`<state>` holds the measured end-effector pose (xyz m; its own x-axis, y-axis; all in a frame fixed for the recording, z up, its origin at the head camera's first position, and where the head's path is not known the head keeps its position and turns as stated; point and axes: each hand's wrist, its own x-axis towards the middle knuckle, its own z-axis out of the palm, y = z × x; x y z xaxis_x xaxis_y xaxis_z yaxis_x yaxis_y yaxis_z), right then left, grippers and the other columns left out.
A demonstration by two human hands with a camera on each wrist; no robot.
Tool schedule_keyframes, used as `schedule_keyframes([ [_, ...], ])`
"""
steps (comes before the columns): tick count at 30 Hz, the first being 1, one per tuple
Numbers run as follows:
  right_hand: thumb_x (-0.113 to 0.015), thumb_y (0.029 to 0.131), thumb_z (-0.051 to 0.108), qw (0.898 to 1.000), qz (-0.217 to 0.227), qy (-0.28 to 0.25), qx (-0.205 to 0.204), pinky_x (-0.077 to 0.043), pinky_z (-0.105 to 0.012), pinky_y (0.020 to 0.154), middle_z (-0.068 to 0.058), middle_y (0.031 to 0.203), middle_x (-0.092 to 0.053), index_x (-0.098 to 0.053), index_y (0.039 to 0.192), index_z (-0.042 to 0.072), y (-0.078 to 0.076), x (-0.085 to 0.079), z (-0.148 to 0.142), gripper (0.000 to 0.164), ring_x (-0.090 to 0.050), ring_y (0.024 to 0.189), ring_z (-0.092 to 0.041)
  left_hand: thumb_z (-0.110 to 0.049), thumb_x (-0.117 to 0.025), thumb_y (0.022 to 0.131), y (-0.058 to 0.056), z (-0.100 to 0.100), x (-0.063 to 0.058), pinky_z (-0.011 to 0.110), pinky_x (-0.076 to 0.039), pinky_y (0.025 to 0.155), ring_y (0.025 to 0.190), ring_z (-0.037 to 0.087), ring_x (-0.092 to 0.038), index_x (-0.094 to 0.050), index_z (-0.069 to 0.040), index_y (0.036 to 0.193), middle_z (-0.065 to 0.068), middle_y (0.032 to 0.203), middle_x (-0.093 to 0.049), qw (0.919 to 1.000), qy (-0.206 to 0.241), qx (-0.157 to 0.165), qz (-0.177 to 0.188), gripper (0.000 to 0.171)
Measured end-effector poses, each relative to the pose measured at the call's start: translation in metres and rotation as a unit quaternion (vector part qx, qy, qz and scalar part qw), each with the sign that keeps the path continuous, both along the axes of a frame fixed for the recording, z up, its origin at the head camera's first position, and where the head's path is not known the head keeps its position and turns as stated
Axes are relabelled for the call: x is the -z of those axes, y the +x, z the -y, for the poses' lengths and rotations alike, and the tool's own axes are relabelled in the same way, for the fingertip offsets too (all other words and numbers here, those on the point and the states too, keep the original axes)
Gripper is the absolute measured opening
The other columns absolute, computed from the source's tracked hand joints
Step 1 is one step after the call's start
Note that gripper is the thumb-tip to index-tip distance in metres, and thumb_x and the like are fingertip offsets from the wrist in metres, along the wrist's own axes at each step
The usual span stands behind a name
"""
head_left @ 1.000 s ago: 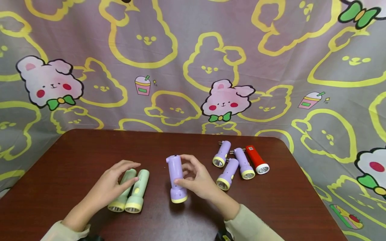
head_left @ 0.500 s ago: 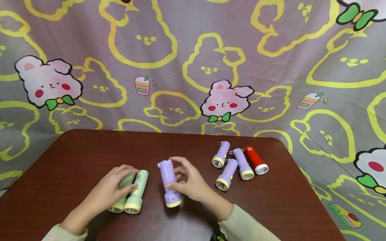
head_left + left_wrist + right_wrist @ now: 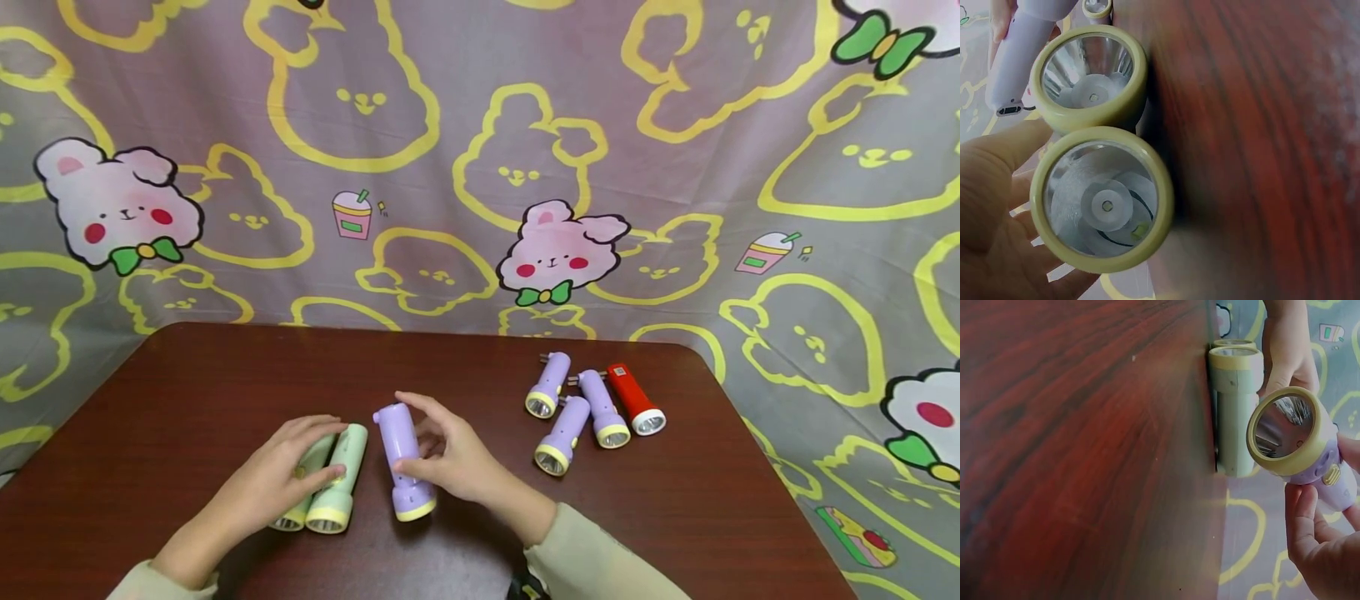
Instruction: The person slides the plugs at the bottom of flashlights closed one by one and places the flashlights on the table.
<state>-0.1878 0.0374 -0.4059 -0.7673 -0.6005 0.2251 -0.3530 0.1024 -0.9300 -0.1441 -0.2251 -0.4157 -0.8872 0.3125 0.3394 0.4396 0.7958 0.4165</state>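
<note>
My right hand grips a purple flashlight with a yellow rim, thumb on the near side, raised off the table and tilted. In the right wrist view the flashlight's lens end faces the camera. Just left of it, two pale green flashlights lie side by side, lenses toward me. Over them is my left hand, its fingers extended and only gently bent, the thumb lying across the right one. It partly hides the left green flashlight. In the left wrist view both yellow-rimmed lenses show, with the fingers spread behind.
To the right on the brown table lie three purple flashlights with plug prongs out on some. Beside them is a red flashlight with a white head. A patterned curtain hangs behind the table.
The right hand has carried the purple flashlight left, toward the green ones, and slightly lower. My left hand has settled lower and closer over the green flashlights. The other flashlights stay put.
</note>
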Motion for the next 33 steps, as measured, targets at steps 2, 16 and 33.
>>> schedule_keyframes([
  [2, -0.079, 0.081, 0.004, 1.0, 0.0, 0.007, 0.0, -0.053, -0.021, 0.069, -0.024, 0.098, -0.068, -0.044, 0.148, 0.016, -0.001, 0.001, 0.002, 0.077, -0.06, 0.073, -0.005, -0.029, -0.078, 0.085, 0.0, 0.0, 0.0, 0.06, -0.046, 0.097, 0.127, 0.04, -0.052, -0.063, -0.008, 0.13, 0.016, 0.134, -0.06, 0.9998, 0.001, 0.008, 0.019, 0.052],
  [16, -0.083, 0.079, 0.008, 0.996, -0.006, 0.082, 0.029, -0.05, -0.018, 0.063, -0.014, 0.091, -0.069, -0.048, 0.142, 0.016, -0.004, 0.004, 0.012, 0.073, -0.056, 0.065, -0.001, -0.037, -0.075, 0.087, 0.001, -0.001, -0.002, 0.066, -0.043, 0.098, 0.137, 0.045, -0.041, -0.06, -0.008, 0.134, 0.016, 0.142, -0.055, 0.9971, -0.009, 0.007, 0.075, 0.057],
  [33, -0.087, 0.076, 0.015, 0.988, 0.017, 0.148, 0.051, -0.05, -0.019, 0.058, -0.004, 0.082, -0.066, -0.05, 0.137, 0.013, -0.005, 0.008, 0.025, 0.071, -0.058, 0.063, -0.006, -0.041, -0.076, 0.085, -0.002, -0.001, -0.001, 0.067, -0.044, 0.096, 0.135, 0.046, -0.043, -0.062, -0.01, 0.131, 0.015, 0.135, -0.06, 0.9969, -0.019, 0.005, 0.077, 0.057],
])
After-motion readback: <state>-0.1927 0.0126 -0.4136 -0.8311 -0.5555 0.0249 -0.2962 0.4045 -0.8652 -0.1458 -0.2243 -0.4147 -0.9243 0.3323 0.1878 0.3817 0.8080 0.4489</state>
